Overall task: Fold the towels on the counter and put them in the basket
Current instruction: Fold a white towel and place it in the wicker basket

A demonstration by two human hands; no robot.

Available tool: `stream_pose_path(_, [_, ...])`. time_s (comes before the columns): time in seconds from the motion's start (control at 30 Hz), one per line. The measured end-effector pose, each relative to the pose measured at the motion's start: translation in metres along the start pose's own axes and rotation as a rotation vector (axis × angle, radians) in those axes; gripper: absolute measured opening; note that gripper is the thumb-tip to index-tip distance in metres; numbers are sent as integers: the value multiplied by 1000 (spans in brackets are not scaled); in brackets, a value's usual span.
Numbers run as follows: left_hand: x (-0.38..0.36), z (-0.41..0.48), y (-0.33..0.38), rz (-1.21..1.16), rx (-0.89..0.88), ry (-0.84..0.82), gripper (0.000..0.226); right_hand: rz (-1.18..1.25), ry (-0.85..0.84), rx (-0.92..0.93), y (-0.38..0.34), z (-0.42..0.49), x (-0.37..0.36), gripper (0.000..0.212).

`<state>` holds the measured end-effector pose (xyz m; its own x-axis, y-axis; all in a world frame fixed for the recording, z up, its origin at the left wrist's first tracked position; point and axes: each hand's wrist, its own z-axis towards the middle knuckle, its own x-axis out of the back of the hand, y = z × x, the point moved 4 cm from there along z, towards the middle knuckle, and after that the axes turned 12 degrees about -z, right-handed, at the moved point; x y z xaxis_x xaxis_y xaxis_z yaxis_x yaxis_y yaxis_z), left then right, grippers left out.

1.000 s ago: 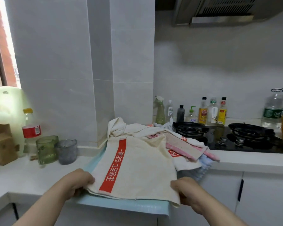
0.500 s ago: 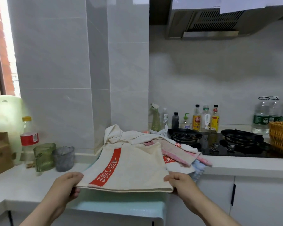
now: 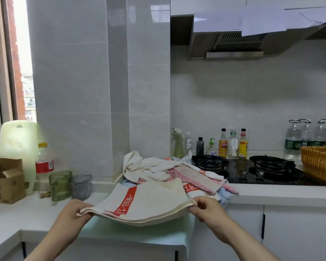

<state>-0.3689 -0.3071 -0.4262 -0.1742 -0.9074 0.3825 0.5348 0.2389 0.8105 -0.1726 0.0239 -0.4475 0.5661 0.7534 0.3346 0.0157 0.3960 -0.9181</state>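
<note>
A cream towel with a red stripe (image 3: 151,202) is lifted off the counter, folded so its near edge shows two layers. My left hand (image 3: 72,213) pinches its near left corner and my right hand (image 3: 207,208) pinches its near right corner. Behind it lies a heap of towels (image 3: 158,168), white, pink and light blue, against the tiled pillar. A light blue towel (image 3: 139,230) lies spread on the counter under the lifted one. The wicker basket (image 3: 320,164) stands at the far right beside the stove.
A black gas stove (image 3: 252,170) with two burners sits right of the heap, with bottles along the wall behind it. Left on the white counter (image 3: 17,219) stand a green glass, a grey glass, a red-labelled bottle and a cardboard box. Large water bottles stand behind the basket.
Both hands have raised the striped towel's near edge off the counter. The camera has tilted up, bringing the basket and range hood into view.
</note>
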Motion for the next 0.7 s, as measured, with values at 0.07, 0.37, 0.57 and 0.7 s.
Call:
stream_pose_path(0.07, [9,-5,1,-26,18,-30,30,-24,-51,8,-4,-7,5,20])
stream_pose_path(0.37, [31,-17,-3,-299,277,-251,11,-100,-263,-34,-21,-22,22,5])
stream_pose_path(0.57, [14,9,-17,-261,347,-232,5,-242,-152,-65,-20,13,14,14])
stream_pose_path(0.7, [-11,42,-39,-126,344,-214,7,-472,-17,-41,-8,63,2,14])
